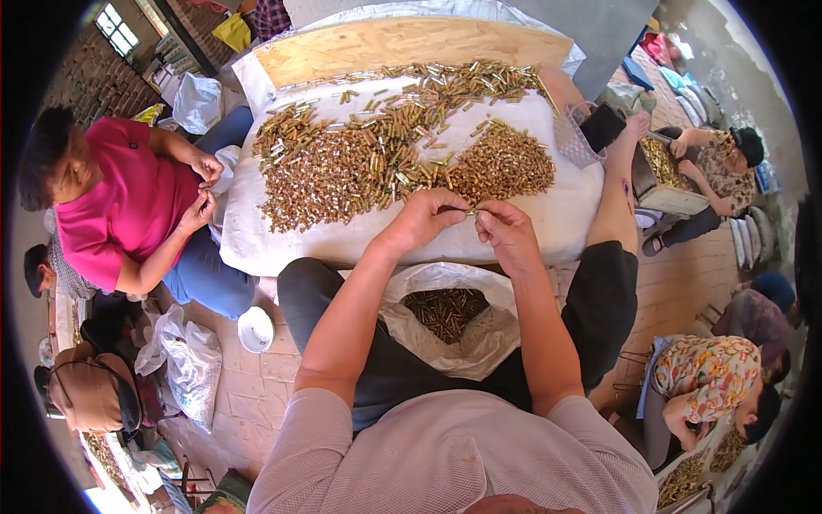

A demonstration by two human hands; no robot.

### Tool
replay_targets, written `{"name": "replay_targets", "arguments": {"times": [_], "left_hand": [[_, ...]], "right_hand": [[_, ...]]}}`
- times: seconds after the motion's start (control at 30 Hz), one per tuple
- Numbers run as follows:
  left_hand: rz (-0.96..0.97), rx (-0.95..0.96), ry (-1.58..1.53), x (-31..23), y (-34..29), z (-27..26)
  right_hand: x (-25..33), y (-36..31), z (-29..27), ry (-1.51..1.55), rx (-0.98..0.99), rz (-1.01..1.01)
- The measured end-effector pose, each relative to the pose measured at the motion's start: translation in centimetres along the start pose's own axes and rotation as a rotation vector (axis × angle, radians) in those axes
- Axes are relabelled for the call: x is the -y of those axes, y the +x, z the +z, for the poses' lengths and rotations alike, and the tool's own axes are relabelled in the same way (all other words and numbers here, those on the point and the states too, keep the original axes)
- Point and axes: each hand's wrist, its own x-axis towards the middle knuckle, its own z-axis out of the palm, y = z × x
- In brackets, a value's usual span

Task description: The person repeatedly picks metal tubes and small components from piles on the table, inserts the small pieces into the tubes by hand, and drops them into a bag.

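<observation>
My left hand (421,219) and my right hand (509,233) meet above the near edge of a white-covered table (565,206). The fingertips of both are pinched together on a small, shiny brass-coloured metal piece (472,212), mostly hidden by the fingers. Just beyond them lies a heap of short copper-coloured metal pieces (505,163). Farther left spreads a larger heap of similar pieces (317,176), mixed with longer brass-coloured tubes (467,84) toward the back. Between my knees, below my hands, an open white woven sack (398,300) holds many dark brownish slender pieces (445,313).
A wooden board (411,43) borders the table's far side. At the left sits a person in a pink shirt (128,188), hands together. A white bucket (255,330) and a filled bag (190,368) stand on the floor. At right are a clear basket (575,137) and a dark phone-like object (604,127).
</observation>
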Motion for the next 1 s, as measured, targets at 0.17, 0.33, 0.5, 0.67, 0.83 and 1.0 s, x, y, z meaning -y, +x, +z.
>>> {"name": "replay_targets", "arguments": {"times": [0.17,0.33,0.5,0.67,0.83,1.0], "left_hand": [[0.000,0.011,-0.008,-0.1,0.1,0.2],[0.007,0.008,-0.016,0.3,0.2,0.2],[0.013,-0.031,-0.014,0.5,0.1,0.6],[0.004,-0.060,0.021,0.7,0.0,0.8],[-0.103,-0.078,-0.060,0.4,0.0,1.1],[-0.055,-0.063,-0.028,0.4,0.1,1.0]], "right_hand": [[-0.1,0.0,-0.2,-0.057,-0.005,-0.004],[0.7,-0.1,0.5,-0.202,-0.013,-0.042],[0.8,-0.2,0.7,-0.270,-0.008,-0.077],[0.9,-0.5,0.9,-0.278,0.003,-0.077],[0.3,-0.5,0.3,-0.220,-0.014,-0.057],[0.4,-0.5,0.3,-0.205,-0.006,-0.054]]}}
